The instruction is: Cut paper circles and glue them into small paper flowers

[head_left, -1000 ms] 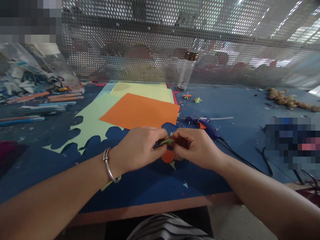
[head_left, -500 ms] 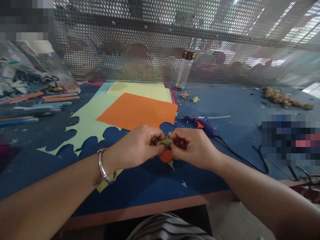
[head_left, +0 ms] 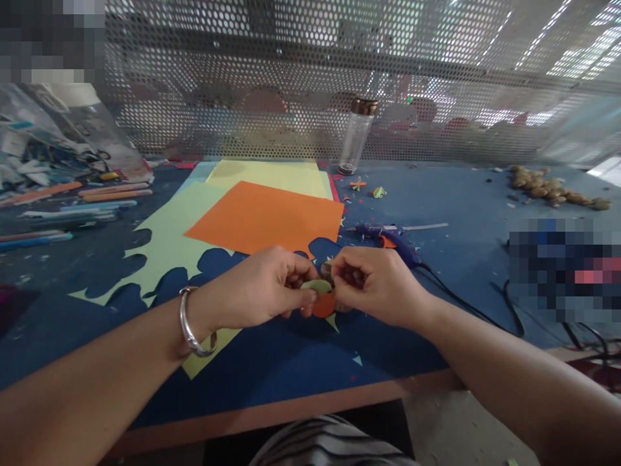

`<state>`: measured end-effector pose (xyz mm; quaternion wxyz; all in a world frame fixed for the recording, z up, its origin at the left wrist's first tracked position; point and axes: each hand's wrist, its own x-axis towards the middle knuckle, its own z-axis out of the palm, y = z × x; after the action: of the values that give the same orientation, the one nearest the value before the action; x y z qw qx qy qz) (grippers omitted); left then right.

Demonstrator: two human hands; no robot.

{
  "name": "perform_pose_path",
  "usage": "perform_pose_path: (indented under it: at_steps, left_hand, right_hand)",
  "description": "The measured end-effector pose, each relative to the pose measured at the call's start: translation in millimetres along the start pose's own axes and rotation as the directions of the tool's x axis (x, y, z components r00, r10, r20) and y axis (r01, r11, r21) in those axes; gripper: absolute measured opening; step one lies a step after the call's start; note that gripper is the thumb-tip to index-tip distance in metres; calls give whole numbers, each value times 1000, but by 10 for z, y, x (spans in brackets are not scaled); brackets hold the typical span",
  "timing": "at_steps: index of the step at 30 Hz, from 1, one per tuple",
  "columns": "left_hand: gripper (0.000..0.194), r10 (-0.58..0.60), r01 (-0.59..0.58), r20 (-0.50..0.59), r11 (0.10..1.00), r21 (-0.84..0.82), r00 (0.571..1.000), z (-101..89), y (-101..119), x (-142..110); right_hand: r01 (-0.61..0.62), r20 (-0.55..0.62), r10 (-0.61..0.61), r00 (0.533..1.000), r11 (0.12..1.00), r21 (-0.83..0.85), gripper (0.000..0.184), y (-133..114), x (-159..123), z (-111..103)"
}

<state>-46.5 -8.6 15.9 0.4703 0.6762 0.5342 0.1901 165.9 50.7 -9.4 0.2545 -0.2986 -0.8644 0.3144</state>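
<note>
One glue gun [head_left: 400, 244], one orange sheet [head_left: 272, 217] beyond the hands [head_left: 259, 288].

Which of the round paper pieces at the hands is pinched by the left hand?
The pale green disc, between thumb and fingers of the left hand. The orange disc appears just below it in the picture.

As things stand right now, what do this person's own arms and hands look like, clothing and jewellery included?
The left hand and right hand wear no gloves, and no sleeves show on the forearms. A shiny, silver-coloured, rounded bracelet circles the left wrist; none shows on the right.
</note>
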Motion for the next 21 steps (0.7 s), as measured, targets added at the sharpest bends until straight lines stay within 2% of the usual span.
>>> perform_pose_path:
  at_steps: [5,8,11,15,21]
  left_hand:
    - [28,16,-40,-173,990,-137,985,43,-40,53]
    - [31,5,-64,-265,974,-215,964,58,-52,77]
    - [30,-26,-77,-318,949,-307,948,68,-53,93]
    - [20,-75,-97,-317,864,-495,946,91,-25,113]
    - [22,-142,-29,-202,745,-666,969,126,5,114]
  right_hand:
    - [112,-120,-125,985,988,-108,8,35,20,-35]
    - [211,-138,-234,962,964,-160,7,10,-4,-28]
    - [256,-164,-294,942,941,-221,10,-18,-41,-20]
    - [311,-145,-366,919,901,-302,10,-37,-58,-17]
    - [389,-62,-444,894,837,-385,13,-32,-41,-4]
